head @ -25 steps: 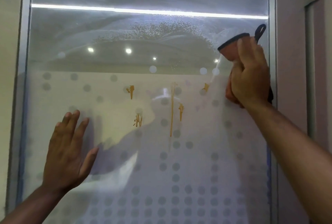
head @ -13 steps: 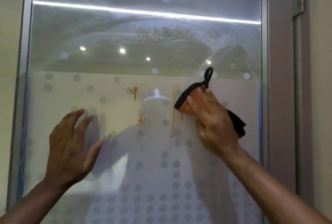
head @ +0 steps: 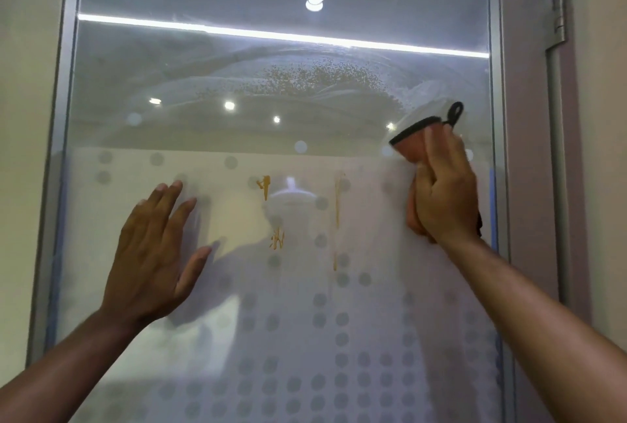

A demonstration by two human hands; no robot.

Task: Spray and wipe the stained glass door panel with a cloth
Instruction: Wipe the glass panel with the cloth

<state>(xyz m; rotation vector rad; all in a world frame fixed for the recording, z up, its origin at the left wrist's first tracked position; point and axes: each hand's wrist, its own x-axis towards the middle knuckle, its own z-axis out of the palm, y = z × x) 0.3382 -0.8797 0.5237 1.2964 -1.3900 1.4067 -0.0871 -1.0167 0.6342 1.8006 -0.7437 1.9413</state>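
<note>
The glass door panel (head: 237, 66) fills the view, frosted with grey dots in its lower half. Orange-yellow stains (head: 337, 219) run down its middle, with smaller ones to the left (head: 264, 186) and below (head: 277, 240). A patch of spray droplets (head: 322, 79) clings to the upper glass. My right hand (head: 444, 191) presses an orange cloth (head: 412, 147) with a black edge and loop against the glass at the right side, right of the stains. My left hand (head: 154, 253) rests flat on the glass at the left, fingers spread.
A silver metal frame (head: 57, 185) borders the panel on both sides. A hinge (head: 556, 15) and a vertical rod sit on the door edge at the right. Ceiling lights and a person's outline reflect in the glass.
My right hand has swept the cloth from the right side down to the middle stains and back up to the right. One stain beside the long streak is gone. My left hand stayed put.
</note>
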